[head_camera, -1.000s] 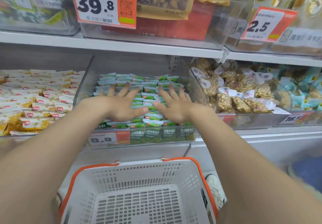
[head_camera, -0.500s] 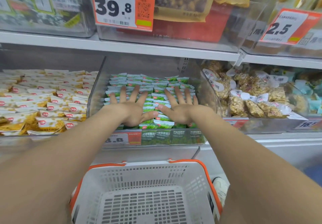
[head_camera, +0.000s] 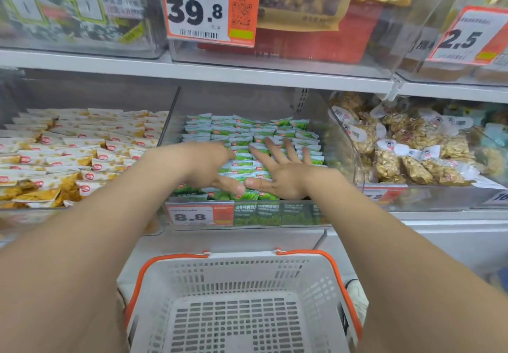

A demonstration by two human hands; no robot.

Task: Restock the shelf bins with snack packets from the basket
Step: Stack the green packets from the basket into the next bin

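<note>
shop shelf [head_camera: 192,69], clear rigid plastic bins in a row. middle bin [head_camera: 341,143] holds green snack packets [head_camera: 242,130]: glossy film, flat, stacked in rows, long axes across the bin. right hand [head_camera: 283,174] lies on them, fingers [head_camera: 270,147] straight and spread, pointing to the back. left hand [head_camera: 206,165] just beside it, thumbs nearly touching; its fingers blurred, curl cannot be told. packets directly under both palms, neither hand nearer. white slotted basket [head_camera: 247,264] below shows no packets. likely next: levelling the rows.

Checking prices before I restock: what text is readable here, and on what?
"39.8": top middle tag.
"2.5": top right tag.
"8.8": tag on the green packets' bin.
"16": right-edge tag, cut off.
All smaller print: too blurred to read.
</note>
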